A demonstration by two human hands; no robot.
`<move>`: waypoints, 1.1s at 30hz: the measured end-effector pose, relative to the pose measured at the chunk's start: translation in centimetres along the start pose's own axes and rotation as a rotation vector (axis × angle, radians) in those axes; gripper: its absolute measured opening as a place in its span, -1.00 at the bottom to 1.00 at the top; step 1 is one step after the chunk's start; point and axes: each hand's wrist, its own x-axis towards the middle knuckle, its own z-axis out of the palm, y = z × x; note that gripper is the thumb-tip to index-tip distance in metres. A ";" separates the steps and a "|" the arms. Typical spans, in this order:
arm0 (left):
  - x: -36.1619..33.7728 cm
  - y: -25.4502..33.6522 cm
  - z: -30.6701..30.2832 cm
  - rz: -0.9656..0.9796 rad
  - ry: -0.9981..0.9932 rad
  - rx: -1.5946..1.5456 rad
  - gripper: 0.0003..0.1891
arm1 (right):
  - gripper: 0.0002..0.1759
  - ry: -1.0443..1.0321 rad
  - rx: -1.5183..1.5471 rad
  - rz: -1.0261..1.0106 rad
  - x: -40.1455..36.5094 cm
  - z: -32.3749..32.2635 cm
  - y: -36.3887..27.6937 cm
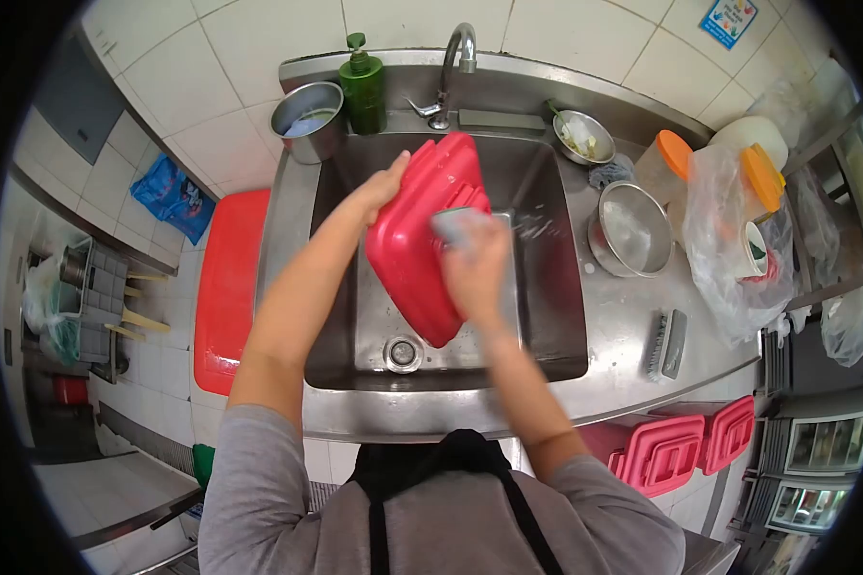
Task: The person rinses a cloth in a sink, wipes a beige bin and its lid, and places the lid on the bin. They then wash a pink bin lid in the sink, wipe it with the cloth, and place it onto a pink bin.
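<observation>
A red plastic lid (422, 251) is tilted over the steel sink (328, 355). My left hand (385, 188) grips its upper left edge, the fingers partly hidden behind it. On the lid's right side, my right hand (479, 264), smeared by motion, presses a grey sponge (458, 226) with a greenish edge against the surface. Drops of water show in the air right of that hand. Below the lid, the sink's drain (403, 355) is visible.
Behind the sink stand a faucet (448, 81), a green pump bottle (361, 91) and a metal pot (311, 123). Rightward lie metal bowls (631, 230), a scrub brush (666, 343) and plastic-wrapped containers (729, 220). A red lid (230, 292) is at left; pink lids (664, 455) sit lower right.
</observation>
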 end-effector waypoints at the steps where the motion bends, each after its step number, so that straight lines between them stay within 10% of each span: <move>1: 0.7 -0.2 0.1 0.018 0.080 0.038 -0.29 | -0.51 0.028 0.012 -0.012 -0.9 2.6 -3.2; 9: 1.5 -3.1 -3.1 0.338 0.183 0.798 -0.21 | -0.70 0.082 -0.098 0.199 8.5 10.6 5.8; 12: 3.1 -2.6 -4.1 0.388 0.192 0.625 -0.26 | -0.54 -0.060 0.084 -0.019 2.2 12.5 1.5; 17: 6.0 -2.5 -5.9 0.223 -0.163 0.295 -0.41 | -0.36 -0.005 0.313 0.468 5.5 15.2 1.3; 18: 5.5 -1.9 -5.9 0.275 -0.159 0.303 -0.44 | -0.36 -0.272 0.487 0.601 8.2 14.8 3.2; 24: 8.9 -2.3 -9.0 0.219 -0.313 0.195 -0.51 | -0.39 -0.349 -0.490 -0.288 20.0 21.8 9.0; 27: 8.5 -1.1 -8.9 0.218 -0.351 0.208 -0.50 | -0.42 -0.737 -0.465 -0.038 22.1 24.7 10.6; 31: 8.4 0.4 -7.4 0.192 -0.354 0.169 -0.43 | -0.49 -0.821 -0.319 -0.185 23.4 20.9 11.6; 33: 10.2 0.9 -6.1 0.216 -0.394 0.201 -0.40 | -0.54 -0.690 0.004 0.064 22.8 16.0 10.6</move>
